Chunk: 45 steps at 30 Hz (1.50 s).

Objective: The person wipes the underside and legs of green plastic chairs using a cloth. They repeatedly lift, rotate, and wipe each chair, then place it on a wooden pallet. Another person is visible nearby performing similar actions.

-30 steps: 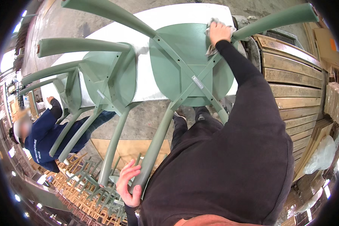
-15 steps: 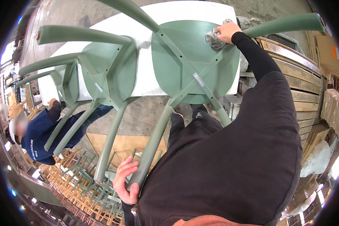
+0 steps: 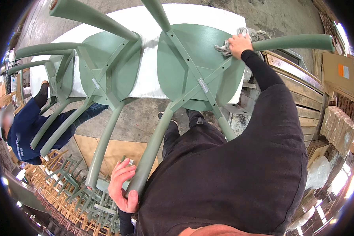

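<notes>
An upturned green stool (image 3: 181,51) rests seat-down on a white-covered table, its legs splayed outward above crossed braces. My right hand (image 3: 240,45) is closed on a crumpled grey rag (image 3: 223,48), pressed against the underside of the seat near its far right edge, beside the base of a leg. Low in view, my left hand (image 3: 122,187) cups the end of the near left stool leg (image 3: 149,153), with the thumb on one side and the fingers loosely extended along the other.
More upturned green stools (image 3: 106,74) stand to the left on the white tabletop (image 3: 149,78). At far left, a person in a navy shirt (image 3: 27,133) reaches toward the table. Wooden slats (image 3: 299,94) and a cardboard box (image 3: 338,72) lie right; many stool frames (image 3: 67,177) crowd lower left.
My right hand and the rag have shifted slightly toward the leg base on the seat. My left hand stays at the leg end. The whole view has shifted a little.
</notes>
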{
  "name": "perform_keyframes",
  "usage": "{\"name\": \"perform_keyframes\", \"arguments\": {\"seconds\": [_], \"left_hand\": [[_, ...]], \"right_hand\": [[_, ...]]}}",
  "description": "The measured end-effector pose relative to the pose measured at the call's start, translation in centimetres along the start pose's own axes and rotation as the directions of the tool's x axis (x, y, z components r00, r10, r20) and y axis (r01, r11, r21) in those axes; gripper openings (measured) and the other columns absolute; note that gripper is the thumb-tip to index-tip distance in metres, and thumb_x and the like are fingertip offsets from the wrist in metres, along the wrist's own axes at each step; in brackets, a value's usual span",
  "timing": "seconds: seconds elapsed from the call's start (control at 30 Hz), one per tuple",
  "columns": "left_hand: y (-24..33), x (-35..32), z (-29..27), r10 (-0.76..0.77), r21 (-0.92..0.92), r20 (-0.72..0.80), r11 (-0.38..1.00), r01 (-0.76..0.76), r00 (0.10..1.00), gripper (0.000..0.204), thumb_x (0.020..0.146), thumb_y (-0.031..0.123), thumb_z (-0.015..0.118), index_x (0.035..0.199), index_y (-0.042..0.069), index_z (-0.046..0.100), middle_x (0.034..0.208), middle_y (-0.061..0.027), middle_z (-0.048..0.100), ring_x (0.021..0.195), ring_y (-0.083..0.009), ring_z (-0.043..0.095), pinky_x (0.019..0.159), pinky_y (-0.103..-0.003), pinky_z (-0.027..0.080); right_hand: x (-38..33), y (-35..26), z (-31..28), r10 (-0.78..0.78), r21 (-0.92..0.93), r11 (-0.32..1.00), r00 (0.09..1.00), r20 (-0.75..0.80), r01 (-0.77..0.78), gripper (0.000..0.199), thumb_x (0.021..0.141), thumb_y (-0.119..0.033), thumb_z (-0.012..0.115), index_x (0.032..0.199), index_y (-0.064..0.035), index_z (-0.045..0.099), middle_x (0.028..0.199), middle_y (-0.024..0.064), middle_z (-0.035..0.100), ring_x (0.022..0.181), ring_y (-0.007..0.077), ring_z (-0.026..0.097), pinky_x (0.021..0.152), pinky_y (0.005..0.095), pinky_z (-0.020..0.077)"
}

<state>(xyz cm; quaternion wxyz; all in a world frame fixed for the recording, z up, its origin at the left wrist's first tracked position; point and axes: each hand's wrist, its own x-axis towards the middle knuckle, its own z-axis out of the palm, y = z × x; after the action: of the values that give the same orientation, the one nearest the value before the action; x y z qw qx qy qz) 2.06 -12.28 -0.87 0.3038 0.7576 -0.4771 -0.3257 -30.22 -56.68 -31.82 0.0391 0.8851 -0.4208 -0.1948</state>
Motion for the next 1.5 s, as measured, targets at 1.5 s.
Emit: {"name": "perform_keyframes", "arguments": {"seconds": [1.5], "left_hand": [[0.7,-0.4,1.2,0.000,-0.088,-0.138,0.996,-0.012,0.990,0.054,0.092,0.049,0.059,0.107,-0.003,0.070,0.105,-0.0203,0.075,0.118,-0.0434,0.066,0.113,-0.060,0.038]], "right_hand": [[6.9,-5.5,-5.5,-0.055,0.228,0.973,0.990,0.131,0.024,0.061,0.089,-0.046,0.073,0.136,-0.0078,0.063,0.141,0.0152,0.060,0.122,0.0309,0.061,0.103,0.0413,0.0490]]}}
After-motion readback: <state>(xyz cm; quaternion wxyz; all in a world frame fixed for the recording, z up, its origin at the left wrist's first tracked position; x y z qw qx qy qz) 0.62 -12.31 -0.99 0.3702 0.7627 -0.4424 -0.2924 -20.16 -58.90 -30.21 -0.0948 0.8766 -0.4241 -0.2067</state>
